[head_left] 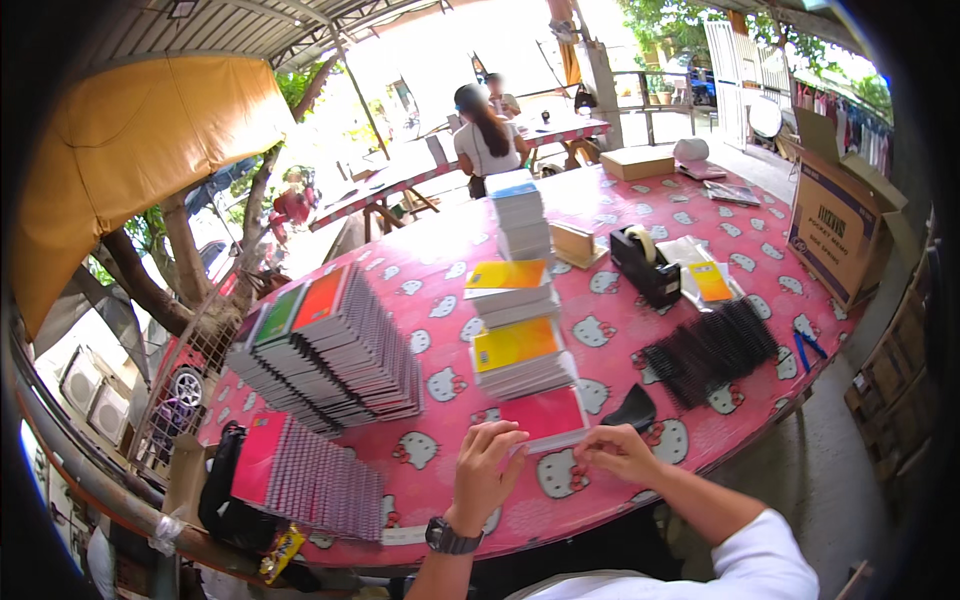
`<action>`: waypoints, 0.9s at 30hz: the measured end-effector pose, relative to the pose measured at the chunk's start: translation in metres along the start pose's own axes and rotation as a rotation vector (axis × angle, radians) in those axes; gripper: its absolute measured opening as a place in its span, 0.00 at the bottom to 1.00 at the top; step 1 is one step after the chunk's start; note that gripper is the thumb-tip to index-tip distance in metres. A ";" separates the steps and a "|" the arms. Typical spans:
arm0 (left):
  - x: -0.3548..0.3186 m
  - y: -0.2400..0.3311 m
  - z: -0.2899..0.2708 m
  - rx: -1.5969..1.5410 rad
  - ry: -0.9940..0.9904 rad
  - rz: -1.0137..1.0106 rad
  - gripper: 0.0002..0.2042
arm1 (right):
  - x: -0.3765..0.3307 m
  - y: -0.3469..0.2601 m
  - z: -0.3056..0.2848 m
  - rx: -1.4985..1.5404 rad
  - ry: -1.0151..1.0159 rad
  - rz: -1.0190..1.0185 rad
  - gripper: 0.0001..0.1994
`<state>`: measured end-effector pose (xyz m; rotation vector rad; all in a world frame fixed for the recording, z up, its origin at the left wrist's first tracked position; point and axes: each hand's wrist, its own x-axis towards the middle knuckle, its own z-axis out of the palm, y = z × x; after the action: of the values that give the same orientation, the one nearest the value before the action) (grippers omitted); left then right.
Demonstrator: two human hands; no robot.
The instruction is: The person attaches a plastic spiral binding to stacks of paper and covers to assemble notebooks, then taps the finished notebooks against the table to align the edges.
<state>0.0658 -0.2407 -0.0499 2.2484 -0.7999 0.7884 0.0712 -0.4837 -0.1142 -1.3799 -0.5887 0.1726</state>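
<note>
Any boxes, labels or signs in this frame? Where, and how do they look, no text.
Large brown corrugated cardboard carton: table's far right edge, open flaps, dark print on its side.
Flat tan cardboard box: far end of the table, shut, rectangular.
Small yellow packet in clear wrap: right of the black tape dispenser, lying flat.
No screens visible.

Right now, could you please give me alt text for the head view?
Both hands, left hand and right hand, rest on a red-covered notebook at the near edge of a pink patterned table, among notebook stacks and black binding coils.
</note>
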 end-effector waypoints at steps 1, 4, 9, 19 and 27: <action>0.002 0.002 0.020 0.017 -0.062 0.006 0.14 | -0.016 0.003 -0.010 0.013 0.107 0.000 0.05; 0.005 0.000 0.059 0.076 -0.196 -0.081 0.16 | -0.061 0.016 -0.032 0.036 0.405 0.021 0.05; -0.003 -0.015 0.083 0.156 -0.277 -0.143 0.12 | -0.079 0.023 -0.040 0.120 0.535 0.066 0.05; -0.004 -0.013 0.086 0.190 -0.216 -0.111 0.10 | -0.077 0.028 -0.050 0.143 0.431 0.096 0.05; 0.017 -0.029 0.071 0.092 -0.368 -0.129 0.09 | -0.074 0.027 -0.048 0.129 0.466 0.104 0.05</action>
<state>0.1198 -0.2780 -0.0933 2.5395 -0.7853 0.3602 0.0378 -0.5538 -0.1648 -1.2697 -0.1152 -0.0298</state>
